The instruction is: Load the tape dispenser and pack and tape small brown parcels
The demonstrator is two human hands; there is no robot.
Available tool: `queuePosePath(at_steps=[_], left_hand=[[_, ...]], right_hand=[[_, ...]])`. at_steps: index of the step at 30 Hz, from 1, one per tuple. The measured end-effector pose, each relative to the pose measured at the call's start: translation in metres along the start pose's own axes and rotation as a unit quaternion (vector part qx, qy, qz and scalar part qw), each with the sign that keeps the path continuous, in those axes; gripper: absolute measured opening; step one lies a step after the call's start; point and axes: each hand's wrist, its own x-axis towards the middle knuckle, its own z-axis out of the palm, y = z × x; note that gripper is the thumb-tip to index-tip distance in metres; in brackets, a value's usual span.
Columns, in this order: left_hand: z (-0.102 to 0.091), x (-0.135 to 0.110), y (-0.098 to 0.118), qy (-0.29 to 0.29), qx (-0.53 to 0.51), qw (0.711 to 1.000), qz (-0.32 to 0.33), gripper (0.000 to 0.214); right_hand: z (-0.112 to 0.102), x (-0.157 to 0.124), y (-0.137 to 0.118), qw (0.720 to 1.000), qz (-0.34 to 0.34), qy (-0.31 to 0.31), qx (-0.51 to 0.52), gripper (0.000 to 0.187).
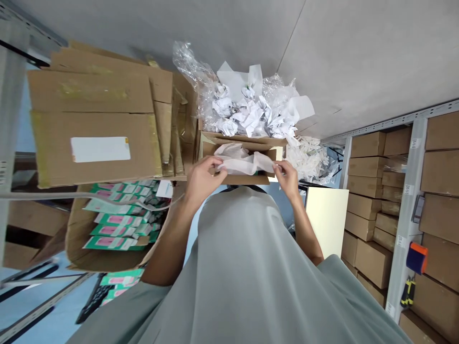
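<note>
My left hand (205, 179) and my right hand (287, 176) are both closed in a pinch on a sheet of white wrapping paper (244, 164). They stretch the sheet between them over a small open cardboard box (247, 180), which sits just in front of my chest. More crumpled white paper lies inside the box. My grey shirt (244, 267) fills the lower part of the view and hides the box's near side.
A clear plastic bag of crumpled white paper (251, 107) lies beyond the box on the grey floor. Large flattened cartons (93, 124) and an open carton of green-and-pink packets (118, 220) are at left. Metal shelving with brown cartons (373, 200), a tape dispenser (416, 258) stand at right.
</note>
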Motion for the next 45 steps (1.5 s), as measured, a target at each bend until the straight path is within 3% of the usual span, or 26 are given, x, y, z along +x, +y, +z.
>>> queuePosePath(at_steps=[3,7,9,13,15,17,19,21,23,26,29,32,37,42,45], left_hand=[[0.021,0.01,-0.007,-0.055,0.093,0.994,0.016,0.02],[0.047,0.031,-0.019,-0.179,0.205,0.962,-0.003,0.037],[0.057,0.039,-0.023,-0.219,0.226,0.949,-0.016,0.035],[0.054,0.033,-0.018,-0.239,0.227,0.944,-0.011,0.03],[0.039,0.022,-0.014,-0.209,0.212,0.955,-0.006,0.034],[0.02,0.01,-0.012,-0.126,0.188,0.974,-0.011,0.037],[0.003,0.002,-0.014,-0.023,0.173,0.984,-0.029,0.042],[-0.008,-0.001,-0.021,0.038,0.183,0.98,-0.062,0.052],[-0.013,0.0,-0.03,0.032,0.201,0.973,-0.105,0.049],[-0.012,0.002,-0.037,-0.026,0.216,0.965,-0.144,0.029],[-0.012,-0.005,-0.035,-0.033,0.216,0.97,-0.104,0.024],[-0.009,-0.015,-0.026,-0.046,0.203,0.977,-0.049,0.022],[0.029,-0.022,0.005,-0.153,0.159,0.975,0.021,0.017],[0.095,-0.042,0.064,-0.274,0.139,0.943,0.126,0.014],[0.144,-0.065,0.105,-0.32,0.142,0.916,0.198,0.016]], right_hand=[[0.027,0.014,-0.004,0.979,-0.002,-0.102,-0.175,0.037],[0.062,0.037,-0.01,0.897,0.024,-0.258,-0.357,0.044],[0.075,0.044,-0.013,0.877,0.022,-0.292,-0.382,0.041],[0.077,0.038,-0.021,0.874,0.021,-0.3,-0.382,0.037],[0.064,0.028,-0.025,0.889,0.009,-0.27,-0.369,0.042],[0.048,0.015,-0.026,0.919,0.019,-0.183,-0.35,0.042],[0.035,0.005,-0.023,0.937,0.072,-0.069,-0.336,0.04],[0.029,-0.002,-0.017,0.934,0.143,-0.01,-0.327,0.038],[0.031,-0.004,-0.013,0.929,0.194,-0.019,-0.313,0.031],[0.038,-0.008,-0.013,0.927,0.232,-0.04,-0.293,0.023],[0.04,-0.026,-0.017,0.93,0.242,-0.012,-0.278,0.024],[0.027,-0.062,-0.015,0.929,0.262,0.036,-0.257,0.023],[-0.014,-0.147,0.006,0.914,0.312,0.146,-0.215,0.029],[-0.051,-0.24,0.037,0.878,0.355,0.282,-0.152,0.038],[-0.066,-0.298,0.061,0.838,0.385,0.373,-0.101,0.046]])
